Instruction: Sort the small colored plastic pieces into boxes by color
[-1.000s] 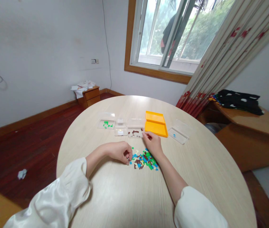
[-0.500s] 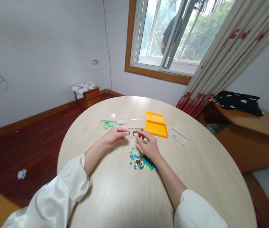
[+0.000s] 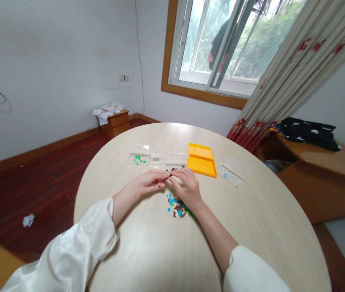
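Note:
Above the pile of small plastic bricks (image 3: 176, 205), my left hand (image 3: 152, 181) and my right hand (image 3: 187, 187) meet at the fingertips. The left thumb and index finger pinch a tiny dark piece, seemingly a brown brick, mostly covered by the fingers. My right fingertips close in on the same spot; what they grip is too small to make out. Just behind the hands stands an open clear box (image 3: 176, 158) with brown bricks in it, partly hidden. The loose pile mixes blue, brown, green and yellow pieces, and my right wrist covers its right side.
An open clear box (image 3: 128, 161) with green bricks lies left, beside a smaller clear box (image 3: 156, 156). To the right are an open yellow case (image 3: 202, 165) and a clear box (image 3: 235, 181) holding blue pieces. All rest on a round wooden table (image 3: 148, 251).
My hands have come together; before, a gap lay between their fingertips. The left hand moved slightly right and the right hand slightly left, now covering more of the brown bricks' box.

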{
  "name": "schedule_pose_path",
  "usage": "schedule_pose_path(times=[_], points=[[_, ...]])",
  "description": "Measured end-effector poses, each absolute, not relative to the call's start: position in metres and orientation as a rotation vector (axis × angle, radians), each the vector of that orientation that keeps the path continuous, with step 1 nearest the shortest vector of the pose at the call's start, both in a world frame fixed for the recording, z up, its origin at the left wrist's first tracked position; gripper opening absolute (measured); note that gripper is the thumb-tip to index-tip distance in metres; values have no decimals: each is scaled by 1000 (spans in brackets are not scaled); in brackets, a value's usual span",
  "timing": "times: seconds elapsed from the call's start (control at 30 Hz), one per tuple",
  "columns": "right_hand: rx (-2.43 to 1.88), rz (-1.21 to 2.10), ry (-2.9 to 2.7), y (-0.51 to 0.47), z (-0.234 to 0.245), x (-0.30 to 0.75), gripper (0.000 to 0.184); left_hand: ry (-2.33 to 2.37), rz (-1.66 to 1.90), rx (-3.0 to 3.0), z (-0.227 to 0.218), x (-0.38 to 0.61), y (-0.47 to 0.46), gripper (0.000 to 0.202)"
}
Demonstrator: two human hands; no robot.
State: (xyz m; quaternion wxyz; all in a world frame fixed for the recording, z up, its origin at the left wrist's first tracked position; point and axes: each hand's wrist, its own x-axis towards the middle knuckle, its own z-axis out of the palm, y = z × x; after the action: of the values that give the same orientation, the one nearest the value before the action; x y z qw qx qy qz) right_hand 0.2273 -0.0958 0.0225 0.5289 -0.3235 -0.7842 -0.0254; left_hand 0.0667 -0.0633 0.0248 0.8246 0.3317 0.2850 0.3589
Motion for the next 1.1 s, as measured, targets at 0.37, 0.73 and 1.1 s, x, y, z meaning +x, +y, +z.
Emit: schedule_pose_path(times=[0.37, 0.73, 1.1], points=[[-831, -122, -1933, -93, 21, 228, 13, 632, 769, 694, 27, 68, -66, 23], [-1093, -18, -1697, -71, 7, 245, 11, 720, 837, 849, 23, 69, -61, 27], [-1146, 23, -1689, -56, -7, 253, 20, 721, 534, 1782, 36, 61, -72, 11]])
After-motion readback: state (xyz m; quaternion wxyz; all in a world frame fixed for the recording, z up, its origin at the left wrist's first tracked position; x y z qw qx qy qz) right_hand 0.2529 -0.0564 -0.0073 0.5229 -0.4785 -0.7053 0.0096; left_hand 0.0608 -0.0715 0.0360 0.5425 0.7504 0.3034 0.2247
